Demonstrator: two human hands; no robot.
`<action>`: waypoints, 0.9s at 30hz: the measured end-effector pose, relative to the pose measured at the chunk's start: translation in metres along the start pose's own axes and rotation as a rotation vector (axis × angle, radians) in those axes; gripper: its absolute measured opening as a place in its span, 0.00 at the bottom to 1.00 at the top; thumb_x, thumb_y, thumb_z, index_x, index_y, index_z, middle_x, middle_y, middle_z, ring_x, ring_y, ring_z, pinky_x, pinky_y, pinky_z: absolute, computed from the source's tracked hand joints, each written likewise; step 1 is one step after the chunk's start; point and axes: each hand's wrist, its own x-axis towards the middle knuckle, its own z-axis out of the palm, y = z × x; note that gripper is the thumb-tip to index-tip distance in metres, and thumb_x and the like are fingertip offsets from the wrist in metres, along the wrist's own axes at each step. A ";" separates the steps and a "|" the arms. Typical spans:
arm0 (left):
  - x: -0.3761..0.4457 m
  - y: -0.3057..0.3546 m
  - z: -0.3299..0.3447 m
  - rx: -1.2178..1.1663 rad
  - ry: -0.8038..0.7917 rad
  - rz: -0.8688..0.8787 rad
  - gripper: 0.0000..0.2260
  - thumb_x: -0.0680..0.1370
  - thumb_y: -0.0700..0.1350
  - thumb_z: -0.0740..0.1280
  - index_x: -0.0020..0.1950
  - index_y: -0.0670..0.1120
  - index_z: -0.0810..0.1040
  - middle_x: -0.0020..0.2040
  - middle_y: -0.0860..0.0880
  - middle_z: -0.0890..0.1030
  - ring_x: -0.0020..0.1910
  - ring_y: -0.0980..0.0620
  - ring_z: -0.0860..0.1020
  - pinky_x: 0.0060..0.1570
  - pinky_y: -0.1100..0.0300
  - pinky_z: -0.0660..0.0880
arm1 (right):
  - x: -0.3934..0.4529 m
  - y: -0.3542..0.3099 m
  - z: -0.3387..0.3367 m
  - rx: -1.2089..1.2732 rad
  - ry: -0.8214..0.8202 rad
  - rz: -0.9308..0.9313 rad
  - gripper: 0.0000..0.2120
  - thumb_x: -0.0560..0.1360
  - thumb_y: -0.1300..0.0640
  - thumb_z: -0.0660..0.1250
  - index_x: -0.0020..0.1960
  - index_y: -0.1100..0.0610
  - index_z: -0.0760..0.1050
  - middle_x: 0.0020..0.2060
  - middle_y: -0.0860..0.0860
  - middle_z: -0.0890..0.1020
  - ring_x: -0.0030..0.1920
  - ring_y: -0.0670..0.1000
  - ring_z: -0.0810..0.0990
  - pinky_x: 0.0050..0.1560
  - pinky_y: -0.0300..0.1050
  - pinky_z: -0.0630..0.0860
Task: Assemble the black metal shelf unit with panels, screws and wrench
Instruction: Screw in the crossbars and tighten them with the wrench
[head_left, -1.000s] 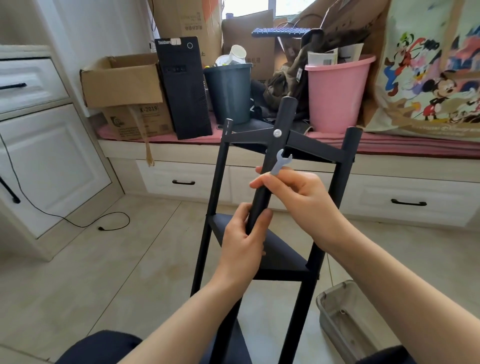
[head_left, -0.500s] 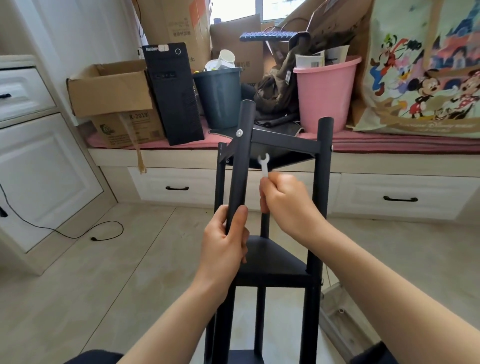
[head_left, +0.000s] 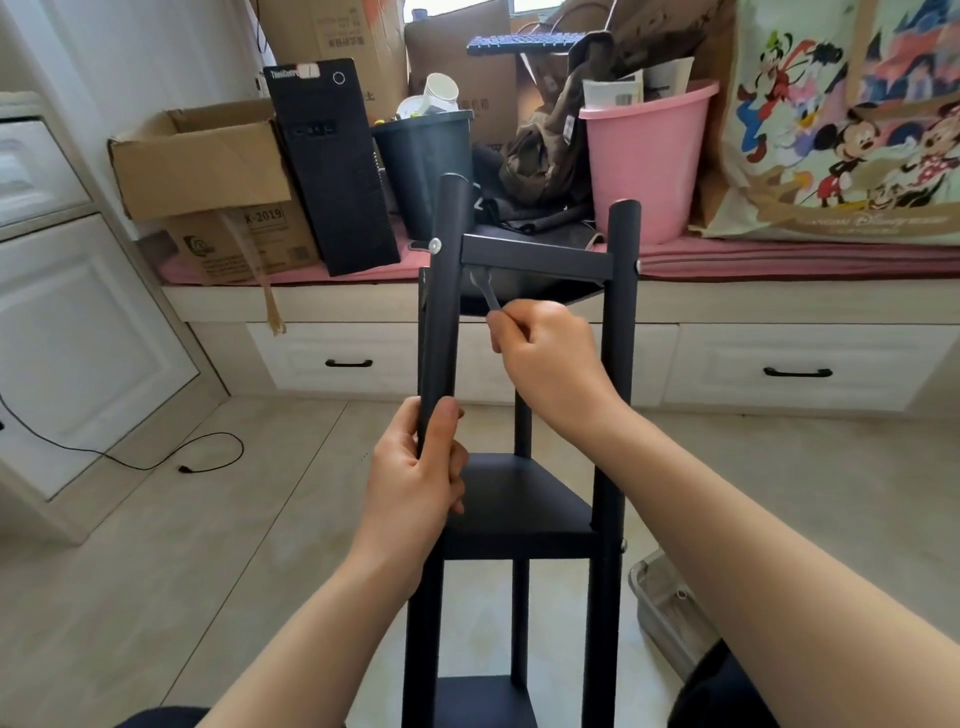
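The black metal shelf unit (head_left: 618, 395) stands upright in front of me with tubular posts and triangular panels. A silver screw head (head_left: 434, 245) shows on the near left post at the top panel, and another screw (head_left: 638, 266) on the right post. My left hand (head_left: 421, 483) grips the near left post at mid height. My right hand (head_left: 550, 358) pinches a small silver wrench (head_left: 485, 291), whose open jaw reaches up under the top panel's frame beside the left post. The nut it meets is hidden.
A grey tray (head_left: 660, 608) sits on the floor at the lower right. Behind the shelf a bench holds a cardboard box (head_left: 202, 156), a black computer tower (head_left: 337, 171), a dark bin (head_left: 421, 156) and a pink bucket (head_left: 644, 161). A black cable (head_left: 156, 462) lies on the floor at left.
The shelf unit has turned so its left post faces me. My right hand has carried the wrench from the front of the post to under the top panel. My left hand kept its grip.
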 end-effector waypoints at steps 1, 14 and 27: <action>0.001 -0.001 -0.002 0.004 0.000 -0.004 0.14 0.80 0.62 0.62 0.46 0.52 0.76 0.28 0.52 0.69 0.24 0.54 0.67 0.25 0.62 0.70 | 0.001 0.000 0.001 -0.013 0.004 -0.008 0.17 0.82 0.52 0.59 0.37 0.56 0.74 0.27 0.49 0.74 0.30 0.52 0.73 0.36 0.53 0.75; 0.001 -0.001 -0.007 -0.002 -0.012 -0.030 0.19 0.76 0.65 0.62 0.52 0.50 0.76 0.28 0.54 0.69 0.25 0.56 0.68 0.27 0.64 0.71 | 0.006 0.000 0.020 -0.093 0.047 -0.054 0.15 0.83 0.52 0.57 0.43 0.56 0.77 0.36 0.50 0.80 0.40 0.53 0.79 0.47 0.55 0.79; 0.002 -0.001 -0.004 0.009 0.005 -0.049 0.14 0.81 0.59 0.61 0.51 0.50 0.75 0.27 0.54 0.69 0.24 0.56 0.68 0.26 0.63 0.71 | 0.010 0.002 0.031 0.027 0.097 0.010 0.17 0.83 0.52 0.58 0.39 0.56 0.77 0.31 0.50 0.78 0.36 0.53 0.77 0.41 0.53 0.77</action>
